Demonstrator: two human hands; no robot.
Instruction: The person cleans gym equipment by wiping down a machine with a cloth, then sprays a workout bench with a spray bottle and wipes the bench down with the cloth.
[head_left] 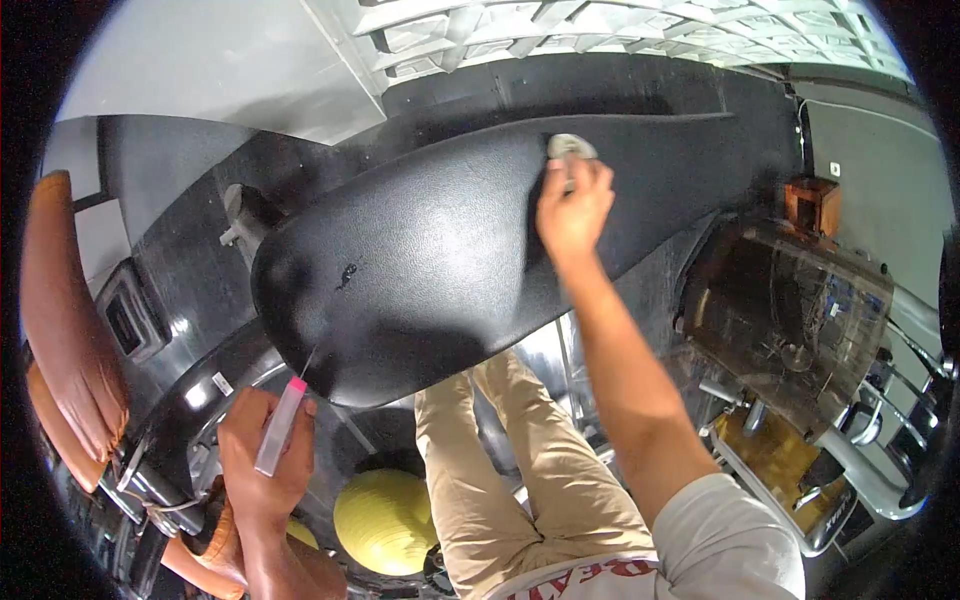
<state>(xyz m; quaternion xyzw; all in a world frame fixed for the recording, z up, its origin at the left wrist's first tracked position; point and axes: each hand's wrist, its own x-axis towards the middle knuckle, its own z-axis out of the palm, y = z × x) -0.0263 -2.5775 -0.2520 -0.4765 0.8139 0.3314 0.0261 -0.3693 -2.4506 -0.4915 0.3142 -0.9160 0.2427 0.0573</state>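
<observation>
A long black padded bench (420, 230) with a leather-like cover stretches across the middle of the view. My right hand (576, 210) presses a bunched pale cloth (570, 148) onto its upper side, fingers closed over it. At lower left, near the bench's rounded end, my left hand (262, 445) is wrapped round a spray bottle. Its translucent sprayer head (280, 425) has a pink nozzle (297, 384) pointing at the bench, with a thin streak in front of it. The bottle's body is hidden by the hand. A small wet-looking patch (347, 275) marks the cover.
A yellow-green ball (385, 522) lies on the floor beside my legs. Brown padded rolls (70, 310) and black equipment line the left. On the right stand a dark glossy panel (780, 305) and metal-framed gym equipment (870, 480). A small wooden box (811, 205) sits by the wall.
</observation>
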